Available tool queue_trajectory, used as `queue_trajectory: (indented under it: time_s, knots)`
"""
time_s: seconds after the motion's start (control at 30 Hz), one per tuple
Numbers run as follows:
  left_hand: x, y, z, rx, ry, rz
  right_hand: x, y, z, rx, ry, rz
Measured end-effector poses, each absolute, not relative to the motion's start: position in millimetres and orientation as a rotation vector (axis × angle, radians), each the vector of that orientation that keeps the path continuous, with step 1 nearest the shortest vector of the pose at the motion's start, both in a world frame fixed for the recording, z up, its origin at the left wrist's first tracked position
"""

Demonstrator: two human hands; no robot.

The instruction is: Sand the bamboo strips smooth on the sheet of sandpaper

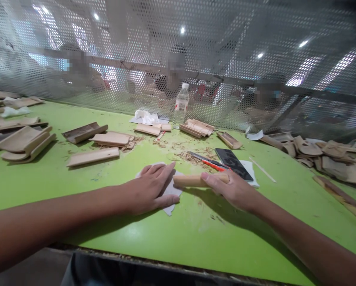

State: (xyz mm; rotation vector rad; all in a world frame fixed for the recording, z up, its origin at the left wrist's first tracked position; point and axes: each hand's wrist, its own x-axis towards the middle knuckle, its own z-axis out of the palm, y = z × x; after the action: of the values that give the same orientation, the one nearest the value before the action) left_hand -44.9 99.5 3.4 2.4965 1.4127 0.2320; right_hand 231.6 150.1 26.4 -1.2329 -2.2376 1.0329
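Observation:
My left hand [154, 186] lies flat on a white sheet of paper or cloth [168, 204] on the green table [172, 242], fingers stretched out and thumb apart. My right hand [228, 186] is wrapped round a pale wooden piece [188, 181], thumb on top. The piece's free end points left, close to the left hand's fingers and over the edge of the sheet. Just beyond the right hand lie a knife with an orange part [215, 165] and a dark phone-like slab [234, 163].
Curved wooden pieces [93, 157] lie at centre left, with more piled at far left [25, 145] and far right [338, 159]. A clear bottle [181, 106] stands before a perforated screen [121, 51]. Wood shavings [192, 158] litter the middle. People are behind the screen.

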Motion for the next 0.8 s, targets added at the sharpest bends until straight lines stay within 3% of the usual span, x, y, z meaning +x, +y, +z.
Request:
queue_trajectory:
  time_s: [0.23,0.37,0.53,0.67,0.8]
  knots:
    - [-44.8,99.1,4.1,2.5,1.407,0.227,233.8,149.1,28.5,-1.028,-2.36,1.241]
    - [-43.6,97.6,7.3,2.487,1.409,0.248,236.0,151.4,28.6,-1.05,-2.354,1.034]
    - [-43.4,97.6,8.5,2.469,1.415,0.21,234.9,148.7,28.7,-0.919,-2.454,1.071]
    - [-44.0,98.7,5.9,2.495,1.415,0.222,234.1,148.3,31.4,-0.948,-2.486,0.771]
    - [-45.5,99.5,2.2,2.514,1.4,0.242,232.6,145.9,32.3,-0.953,-2.521,0.918]
